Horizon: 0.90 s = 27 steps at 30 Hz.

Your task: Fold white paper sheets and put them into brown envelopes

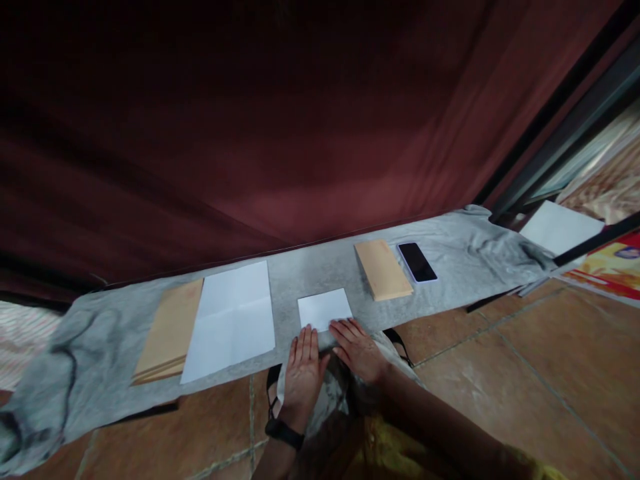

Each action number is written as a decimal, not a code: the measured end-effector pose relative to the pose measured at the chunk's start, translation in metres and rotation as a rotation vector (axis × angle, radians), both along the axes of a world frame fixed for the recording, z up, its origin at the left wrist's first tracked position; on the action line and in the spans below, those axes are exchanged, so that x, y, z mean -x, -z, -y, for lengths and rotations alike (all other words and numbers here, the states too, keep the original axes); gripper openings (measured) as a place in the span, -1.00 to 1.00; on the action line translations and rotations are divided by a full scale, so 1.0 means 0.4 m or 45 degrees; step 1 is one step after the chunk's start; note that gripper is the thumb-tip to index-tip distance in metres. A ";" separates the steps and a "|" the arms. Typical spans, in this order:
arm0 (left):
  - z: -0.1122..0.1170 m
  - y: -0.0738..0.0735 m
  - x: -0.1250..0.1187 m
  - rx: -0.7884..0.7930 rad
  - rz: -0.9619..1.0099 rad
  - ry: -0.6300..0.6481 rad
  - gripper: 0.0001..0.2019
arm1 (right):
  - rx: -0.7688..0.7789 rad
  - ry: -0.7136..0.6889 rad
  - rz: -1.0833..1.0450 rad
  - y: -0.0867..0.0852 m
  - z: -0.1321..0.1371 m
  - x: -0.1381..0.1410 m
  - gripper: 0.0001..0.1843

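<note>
A small folded white sheet of paper (324,308) lies flat in front of me, close to the front edge of the cloth-covered bench. My left hand (305,363) rests with straight fingers at its near left edge. Fingers of my right hand (359,348) lie flat on its near right corner. Neither hand grips anything. Left of it are large white sheets of paper (231,323) with faint crease lines. Beside them, partly covered by the sheets, sits a stack of brown envelopes (170,327). More brown envelopes (384,270) lie to the right of the folded paper.
A phone (418,262) with a dark screen lies right of the envelopes. Grey cloth (465,267) drapes the narrow bench, wrinkled at both ends. A dark red curtain (300,167) hangs behind. At far right stand a metal frame, a white board (560,228) and a colourful box (613,267).
</note>
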<state>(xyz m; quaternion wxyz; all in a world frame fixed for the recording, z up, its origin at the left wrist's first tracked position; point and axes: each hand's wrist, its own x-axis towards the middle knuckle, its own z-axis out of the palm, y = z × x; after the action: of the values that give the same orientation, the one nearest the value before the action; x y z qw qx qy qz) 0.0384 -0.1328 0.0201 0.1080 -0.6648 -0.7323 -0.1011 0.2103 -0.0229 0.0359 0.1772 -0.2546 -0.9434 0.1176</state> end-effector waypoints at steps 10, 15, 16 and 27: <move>-0.082 -0.049 -0.003 -0.003 0.155 0.046 -0.48 | 0.036 -0.011 -0.002 0.013 -0.004 0.002 -0.50; -0.165 -0.047 -0.012 0.062 0.203 0.073 -0.40 | 0.027 -0.031 -0.033 0.026 -0.006 0.003 -0.54; -0.174 -0.043 -0.012 0.073 0.208 0.064 -0.39 | 0.023 -0.032 -0.036 0.029 -0.006 0.002 -0.53; -0.205 -0.018 0.005 0.069 0.244 -0.049 -0.31 | -0.007 -0.038 -0.012 0.026 -0.003 -0.003 -0.53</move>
<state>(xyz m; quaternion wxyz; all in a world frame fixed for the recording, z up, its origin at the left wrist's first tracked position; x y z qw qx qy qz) 0.0362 -0.0508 0.0274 0.0214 -0.6405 -0.7543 -0.1423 0.2115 -0.0219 0.0255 0.1807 -0.2394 -0.9465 0.1189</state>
